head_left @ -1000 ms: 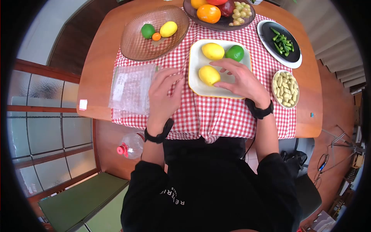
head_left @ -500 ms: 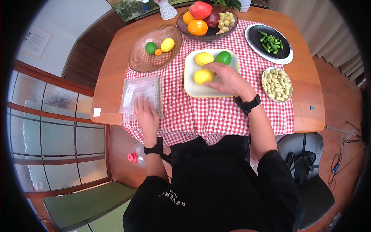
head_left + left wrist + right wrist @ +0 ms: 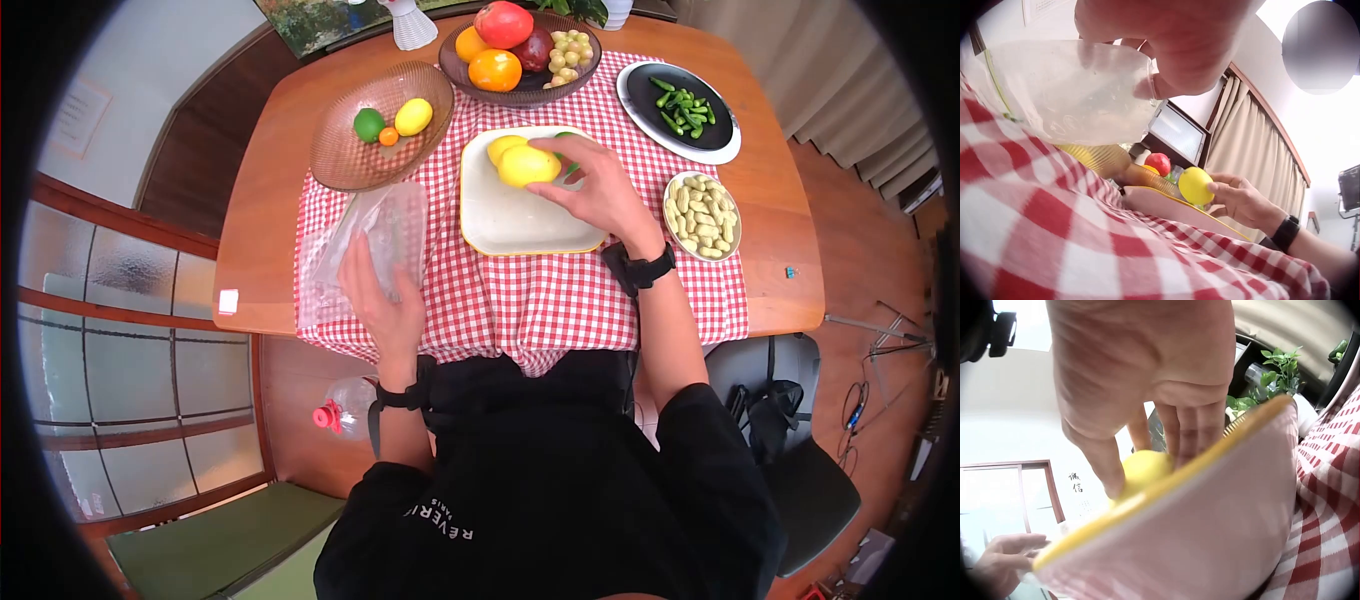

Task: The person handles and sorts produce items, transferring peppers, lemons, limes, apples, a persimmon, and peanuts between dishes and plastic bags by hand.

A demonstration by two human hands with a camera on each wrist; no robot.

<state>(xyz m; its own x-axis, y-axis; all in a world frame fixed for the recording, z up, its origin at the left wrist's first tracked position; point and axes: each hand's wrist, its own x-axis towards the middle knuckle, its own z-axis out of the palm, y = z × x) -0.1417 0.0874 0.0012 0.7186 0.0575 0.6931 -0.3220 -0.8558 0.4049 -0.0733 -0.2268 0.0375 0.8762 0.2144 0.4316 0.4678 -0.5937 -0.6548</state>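
A yellow lemon (image 3: 528, 167) is pinched between the thumb and fingers of my right hand (image 3: 605, 198), above the white tray (image 3: 525, 225). Behind it in the tray lie another lemon (image 3: 503, 149) and a green fruit mostly hidden by my fingers. In the left wrist view the held lemon (image 3: 1196, 185) shows raised over the tray's rim. My left hand (image 3: 383, 305) holds the clear plastic bag (image 3: 395, 215) by its near part; the bag (image 3: 1079, 94) stands partly lifted from the cloth, fingers showing through it in the left wrist view.
Left of the tray is a brown glass bowl (image 3: 340, 160) with a lemon, a lime and a small orange fruit. A fruit bowl (image 3: 530, 92) stands behind. Rightward are a plate of green peppers (image 3: 685, 112) and a bowl of peanuts (image 3: 703, 217).
My right hand has lifted the near lemon and moved it away from me, over the other one. My left hand has gone from beside the bag to it and raised part of it.
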